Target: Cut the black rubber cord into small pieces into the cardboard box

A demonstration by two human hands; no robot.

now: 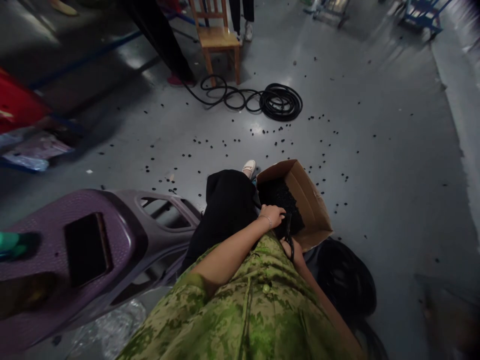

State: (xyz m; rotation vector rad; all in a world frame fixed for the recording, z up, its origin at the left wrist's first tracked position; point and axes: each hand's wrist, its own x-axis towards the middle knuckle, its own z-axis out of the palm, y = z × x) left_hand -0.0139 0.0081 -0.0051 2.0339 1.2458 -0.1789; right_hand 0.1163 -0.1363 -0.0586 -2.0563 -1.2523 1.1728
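In the head view, an open carton (313,212) stands beside the black-clad leg (228,205), apparently so both hands reach it easily. It holds a heap of small black pieces (279,195); similar bits (263,131) lie scattered on the floor (397,170). The right hand (295,250) is wrapped around a dark item (289,231) at the carton's near edge. The left hand (273,216) curls nearby, its grip unclear.

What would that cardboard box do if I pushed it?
The cardboard box would probably bend a little, since its walls look thin. It may feel heavy, with so many black pieces inside. They could spill if it tipped, because its top is open.
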